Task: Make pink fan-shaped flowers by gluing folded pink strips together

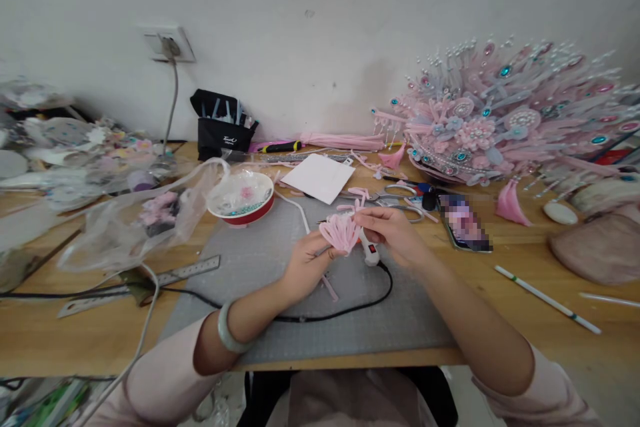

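Observation:
Between my two hands, above the grey cutting mat (pixel 320 340), is a pink looped pipe-cleaner piece (pixel 340 232) shaped like a fan or flower. My left hand (pixel 309 261) grips it from the lower left, fingers closed. At its upper right edge, my right hand (pixel 389 230) pinches it with thumb and fingertips. A white tool handle with a red switch (pixel 371 252) lies behind the piece, its black cord curving over the mat. Just beyond are scissors (pixel 400 191) and short pink pipe-cleaner bits, partly hidden by the piece and my right hand.
A red-rimmed bowl of beads (pixel 245 217), a white square card (pixel 320 177) and a black pouch (pixel 225 133) stand toward the wall. On the right are a phone (pixel 457 221), a white pen (pixel 547 299) and a large pink jewelled headdress (pixel 480 120). A metal ruler (pixel 190 270) lies left.

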`<state>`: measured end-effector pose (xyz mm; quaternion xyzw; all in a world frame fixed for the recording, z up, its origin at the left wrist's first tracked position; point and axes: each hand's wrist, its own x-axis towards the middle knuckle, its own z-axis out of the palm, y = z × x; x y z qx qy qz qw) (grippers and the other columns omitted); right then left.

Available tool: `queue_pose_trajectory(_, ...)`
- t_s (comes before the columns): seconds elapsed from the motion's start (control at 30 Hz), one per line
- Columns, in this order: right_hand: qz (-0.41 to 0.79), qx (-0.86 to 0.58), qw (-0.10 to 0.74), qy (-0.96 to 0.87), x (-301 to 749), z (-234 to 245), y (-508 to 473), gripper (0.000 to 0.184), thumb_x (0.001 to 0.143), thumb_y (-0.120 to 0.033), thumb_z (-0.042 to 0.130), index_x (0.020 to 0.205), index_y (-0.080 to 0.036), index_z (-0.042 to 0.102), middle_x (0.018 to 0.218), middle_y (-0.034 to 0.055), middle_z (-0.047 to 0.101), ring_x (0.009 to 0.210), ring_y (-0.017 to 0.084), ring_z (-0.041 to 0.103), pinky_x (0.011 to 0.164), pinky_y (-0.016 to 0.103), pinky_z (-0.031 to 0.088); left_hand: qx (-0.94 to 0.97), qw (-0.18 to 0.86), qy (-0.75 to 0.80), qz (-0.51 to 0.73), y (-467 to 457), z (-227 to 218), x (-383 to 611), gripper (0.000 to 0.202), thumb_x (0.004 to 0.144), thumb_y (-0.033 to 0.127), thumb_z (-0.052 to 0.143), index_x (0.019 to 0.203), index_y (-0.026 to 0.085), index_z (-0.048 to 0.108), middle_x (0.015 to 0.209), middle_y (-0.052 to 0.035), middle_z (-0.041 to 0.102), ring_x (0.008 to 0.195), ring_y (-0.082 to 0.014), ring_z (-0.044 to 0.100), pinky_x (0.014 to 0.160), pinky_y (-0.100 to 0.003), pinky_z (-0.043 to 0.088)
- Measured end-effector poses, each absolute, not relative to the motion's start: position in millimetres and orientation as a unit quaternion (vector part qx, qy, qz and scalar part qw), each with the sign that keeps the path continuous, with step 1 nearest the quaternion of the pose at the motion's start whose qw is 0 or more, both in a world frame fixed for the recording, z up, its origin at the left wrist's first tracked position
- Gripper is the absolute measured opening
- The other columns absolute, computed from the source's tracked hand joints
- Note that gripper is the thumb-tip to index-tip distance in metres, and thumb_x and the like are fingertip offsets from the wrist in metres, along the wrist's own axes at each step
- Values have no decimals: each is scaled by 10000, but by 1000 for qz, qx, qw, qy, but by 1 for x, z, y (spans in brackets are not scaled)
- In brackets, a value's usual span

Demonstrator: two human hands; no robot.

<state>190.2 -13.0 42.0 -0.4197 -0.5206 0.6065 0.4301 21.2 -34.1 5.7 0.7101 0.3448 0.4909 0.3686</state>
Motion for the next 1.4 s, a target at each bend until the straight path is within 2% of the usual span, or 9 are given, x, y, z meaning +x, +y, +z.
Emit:
queue_pose_trajectory(0.2, 616, -436, 399, -521, 197, 43, -9, 255, 613, -373, 669, 742, -154, 675, 513, -33, 490, 427, 51, 273, 414, 223, 153, 723, 363, 336, 483, -32, 6, 21, 168, 761, 300, 557, 730, 211, 696, 778, -40, 677, 742, -183, 586, 710, -300, 432)
queue_pose_trajectory(0.47, 622, -448, 370, -524, 200, 48, -8, 224, 619, -348, 664, 696, -138, 668, 498, -43, 460, 421, 40, 254, 412, 215, 142, 741, 375, 317, 458, -31, 3, 21, 151, 773, 261, 551, 816, 219, 689, 862, -40, 672, 780, -175, 580, 731, -288, 421)
queue_pose_trajectory(0.93, 604, -467, 347, -545, 201, 46, -6, 227, 630, -341, 650, 722, -135, 672, 536, -29, 509, 428, 40, 287, 408, 200, 179, 753, 375, 324, 433, -30, 0, 20, 175, 786, 277, 532, 738, 175, 666, 755, -27, 637, 737, -161, 566, 706, -269, 419)
queue_pose_trajectory(1.13, 598, -465, 336, -559, 202, 47, -6, 206, 634, -339, 643, 678, -139, 664, 533, -28, 511, 435, 46, 293, 412, 203, 187, 758, 375, 323, 424, -31, 2, 20, 167, 783, 261, 535, 717, 173, 661, 734, -20, 627, 717, -151, 558, 685, -250, 413)
queue_pose_trajectory(1.27, 604, -468, 337, -551, 202, 48, -7, 208, 635, -336, 639, 673, -132, 657, 527, -29, 518, 430, 44, 308, 412, 199, 204, 752, 378, 326, 431, -32, 6, 22, 122, 774, 205, 546, 727, 171, 654, 770, -12, 632, 750, -145, 558, 704, -237, 403)
queue_pose_trajectory(1.4, 596, -482, 358, -534, 200, 47, -7, 204, 626, -323, 648, 684, -128, 663, 528, -23, 539, 427, 42, 340, 408, 192, 229, 749, 365, 354, 424, -31, 6, 22, 101, 769, 217, 557, 780, 177, 649, 808, -8, 637, 769, -142, 549, 715, -232, 394)
